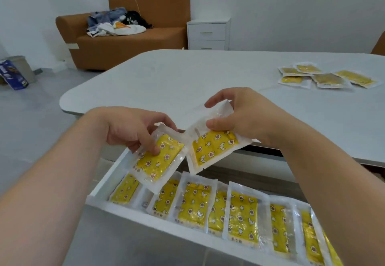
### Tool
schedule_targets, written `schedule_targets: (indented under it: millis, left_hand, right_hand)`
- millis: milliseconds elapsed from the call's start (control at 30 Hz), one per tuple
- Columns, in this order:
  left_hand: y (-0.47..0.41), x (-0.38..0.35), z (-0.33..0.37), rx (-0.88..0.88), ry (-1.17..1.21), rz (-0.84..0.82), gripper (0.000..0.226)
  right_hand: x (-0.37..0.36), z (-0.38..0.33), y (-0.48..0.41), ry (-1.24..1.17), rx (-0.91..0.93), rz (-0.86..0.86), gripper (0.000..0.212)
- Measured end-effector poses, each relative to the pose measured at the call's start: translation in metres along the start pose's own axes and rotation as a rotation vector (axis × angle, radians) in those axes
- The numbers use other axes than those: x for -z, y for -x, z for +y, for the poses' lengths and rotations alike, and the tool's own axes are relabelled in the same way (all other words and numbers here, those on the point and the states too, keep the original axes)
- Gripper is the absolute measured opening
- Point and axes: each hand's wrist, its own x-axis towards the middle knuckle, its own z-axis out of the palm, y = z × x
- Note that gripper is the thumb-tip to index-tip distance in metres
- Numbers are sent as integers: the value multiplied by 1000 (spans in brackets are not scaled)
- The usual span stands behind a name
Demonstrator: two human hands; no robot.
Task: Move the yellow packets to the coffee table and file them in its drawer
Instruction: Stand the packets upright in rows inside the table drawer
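Observation:
My left hand (133, 132) pinches a yellow packet (158, 159) with star and moon prints, held tilted over the left end of the open white drawer (108, 180). My right hand (239, 113) pinches a second yellow packet (214, 147) by its clear top edge, just right of the first; their corners nearly touch. Inside the drawer stand several more yellow packets (241, 218) filed in a row. Another loose group of yellow packets (325, 76) lies on the white coffee table (177, 82) at the far right.
A brown sofa (129, 41) with a heap of clothes stands at the back wall, a white drawer cabinet (208, 34) beside it. A grey bin (23, 68) and a blue box (12, 74) sit on the floor at far left.

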Motion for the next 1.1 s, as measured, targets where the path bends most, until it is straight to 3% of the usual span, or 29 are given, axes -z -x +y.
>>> schedule_targets:
  millis: [100,233,400,600,767,933,1100]
  left_hand:
    - [-2,1,-18,123,-153,-20,61]
    - [-16,2,-40,243,-293,77,44]
    - [-30,1,-64,274,-419,136,38]
    - [-35,-6,-79,254,-535,179,38]
    - [-41,-17,-74,261,-860,174,40]
    - [-47,-18,-74,310,-1032,208,32]
    - [-38,1,-81,257,-973,264,26]
  right_hand:
    - [-21,1,1,236,79,-134,33]
    - [-42,3,-2,301,114,-241,31]
    - [-56,8,-1,331,104,-449,53]
    - [-70,7,-5,477,76,-542,76]
    - [-91,-3,-20,454,117,-558,69]
    - [-120,-12,-36,191,73,-560,49]
    - [-149,-17,-49,188,84,-492,36]
